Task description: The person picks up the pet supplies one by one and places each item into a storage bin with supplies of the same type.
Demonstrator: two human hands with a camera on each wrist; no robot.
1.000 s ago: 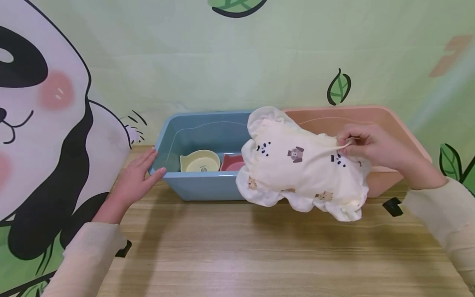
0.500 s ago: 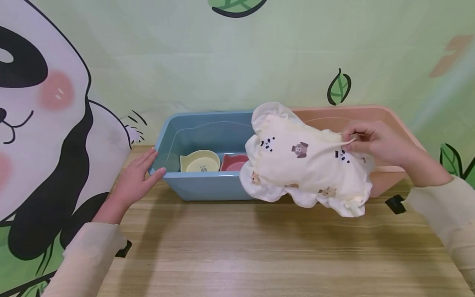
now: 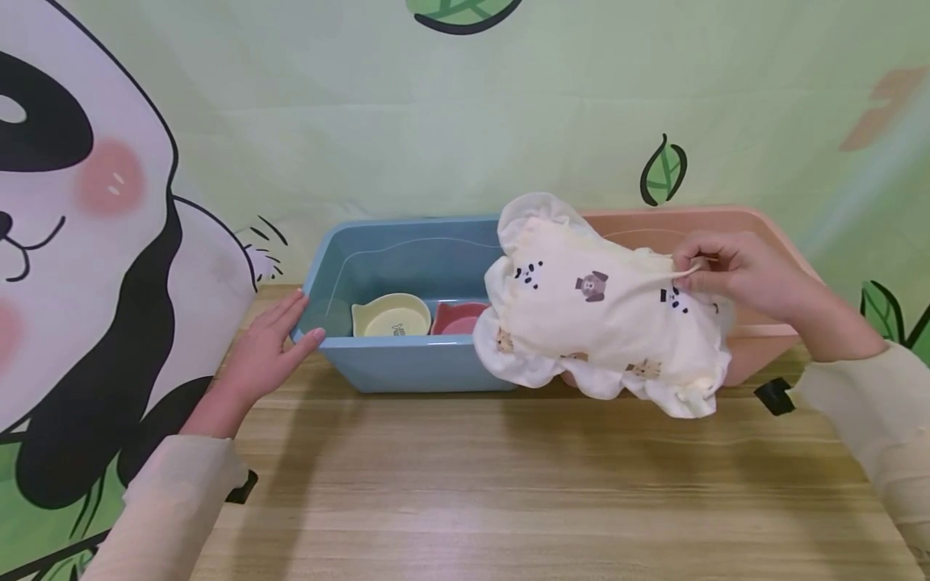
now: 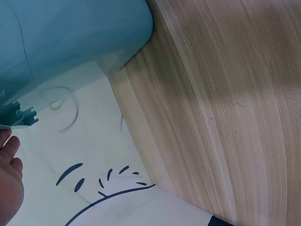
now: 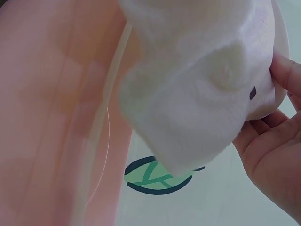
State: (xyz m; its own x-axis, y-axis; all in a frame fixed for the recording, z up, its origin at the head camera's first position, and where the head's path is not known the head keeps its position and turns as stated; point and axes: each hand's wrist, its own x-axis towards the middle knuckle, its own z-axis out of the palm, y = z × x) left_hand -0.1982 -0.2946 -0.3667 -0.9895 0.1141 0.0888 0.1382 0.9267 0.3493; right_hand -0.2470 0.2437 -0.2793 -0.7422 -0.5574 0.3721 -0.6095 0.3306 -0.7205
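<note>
A small cream pillow (image 3: 574, 319) with white ruffled edges and animal prints hangs tilted in the head view. My right hand (image 3: 756, 274) pinches a fold of its fabric near the upper right edge. In the right wrist view the white ruffle (image 5: 193, 103) fills the middle, beside the right hand (image 5: 273, 141). The pillow covers part of the pink bin (image 3: 726, 216) and the right end of the blue bin (image 3: 407, 365). My left hand (image 3: 265, 347) rests on the blue bin's left rim, fingers extended, thumb at the front corner. In the left wrist view, fingers (image 4: 9, 150) touch the rim.
Inside the blue bin lie a yellow fish-shaped dish (image 3: 392, 315) and a red dish (image 3: 458, 318), the latter partly behind the pillow. Both bins stand on a wooden table (image 3: 465, 484). Behind them hangs a green backdrop (image 3: 349, 121) with a panda and leaves.
My right hand has drawn the pillow slightly up and to the right. More of the red dish and blue bin shows now. The left hand keeps its place.
</note>
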